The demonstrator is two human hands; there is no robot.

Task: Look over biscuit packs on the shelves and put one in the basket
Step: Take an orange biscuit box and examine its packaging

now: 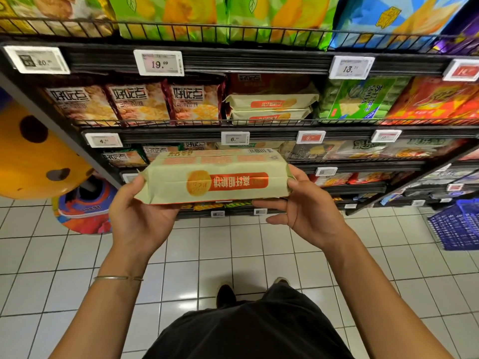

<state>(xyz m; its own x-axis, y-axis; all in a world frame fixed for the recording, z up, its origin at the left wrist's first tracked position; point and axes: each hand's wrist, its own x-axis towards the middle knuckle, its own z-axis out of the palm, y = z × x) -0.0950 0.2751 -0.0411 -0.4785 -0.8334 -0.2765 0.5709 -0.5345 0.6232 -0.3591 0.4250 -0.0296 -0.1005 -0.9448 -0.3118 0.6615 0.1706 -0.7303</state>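
Both hands grip a pack [215, 177] at mid-frame — left hand [137, 216], right hand [308, 211]. Basket [456, 226] sits at right edge.

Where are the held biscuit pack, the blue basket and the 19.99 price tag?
biscuit pack [238, 182], head view, orange label band.
blue basket [457, 228], head view, mesh side wall.
19.99 price tag [158, 63], head view, printed number.

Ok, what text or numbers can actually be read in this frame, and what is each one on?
"19.99": upper-rail price tag.
"13.": right upper-rail tag; small digits blurred.
"6.": white lower-rail tag; rest blurred.
"4.": left lower-rail tag; rest blurred.
"好吃点": brown packs.
"SODA": green pack.
Held biscuit pack: characters upside down, not reliably readable; barcode digits too small.
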